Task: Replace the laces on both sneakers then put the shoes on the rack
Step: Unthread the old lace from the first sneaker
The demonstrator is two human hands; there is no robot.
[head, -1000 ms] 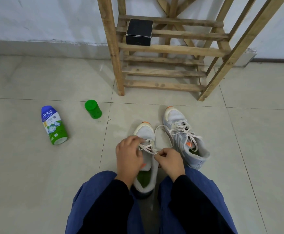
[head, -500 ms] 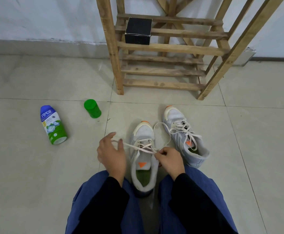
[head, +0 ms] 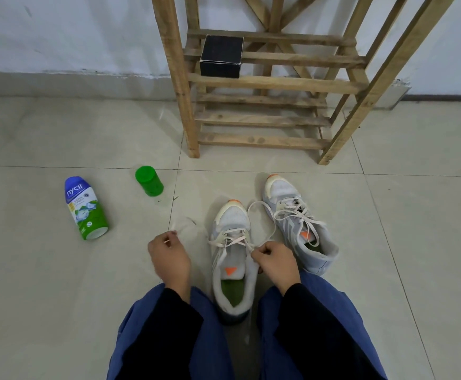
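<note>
Head: two sneakers (head: 233, 229) (head: 292, 204), two hands (head: 170, 259) (head: 277, 263)

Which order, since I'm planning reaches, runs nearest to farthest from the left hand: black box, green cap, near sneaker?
1. Near sneaker, just right of the left hand.
2. Green cap, ahead, slightly left.
3. Black box, up on the rack.

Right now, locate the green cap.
Head view, left half: the green cap stands on the floor between the lying bottle and the rack's left front leg.
</note>
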